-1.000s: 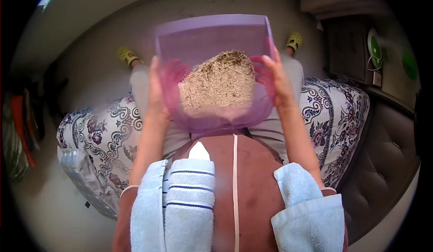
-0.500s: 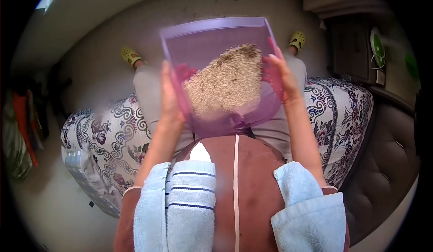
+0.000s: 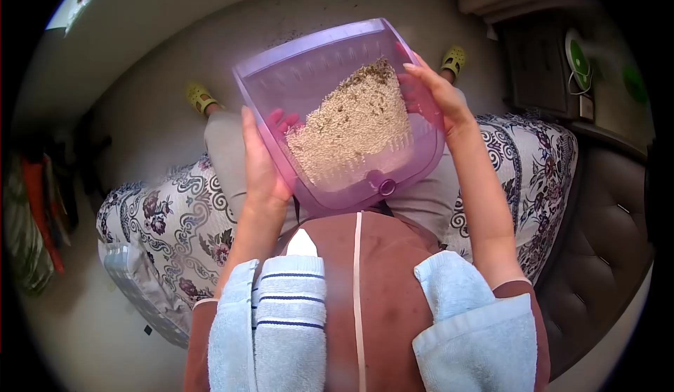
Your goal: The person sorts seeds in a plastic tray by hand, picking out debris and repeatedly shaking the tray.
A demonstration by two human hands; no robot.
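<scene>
A see-through purple plastic winnowing tray (image 3: 312,44) is held over my lap, tilted, with its right side raised further from me. Pale grain (image 3: 354,125) is heaped across its middle and right, with dark bits of chaff gathered along the far edge of the heap. My left hand (image 3: 261,164) is closed on the left wall, its fingertips showing through the plastic. Gripping the right wall is my right hand (image 3: 442,97), thumb on the rim and fingers underneath. A round ring (image 3: 386,187) sits at the tray's near end.
I sit on a bed with a flowered cover (image 3: 165,209). Dark specks lie on the floor (image 3: 302,30) beyond the tray. A dark cabinet (image 3: 537,65) with a green and white round object (image 3: 578,62) stands at the right. A padded brown headboard (image 3: 597,251) is beside me.
The tray has shifted a little left and turned counterclockwise, its right side rising. Inside it, the grain has settled and looks sharper. Both hands keep their grip.
</scene>
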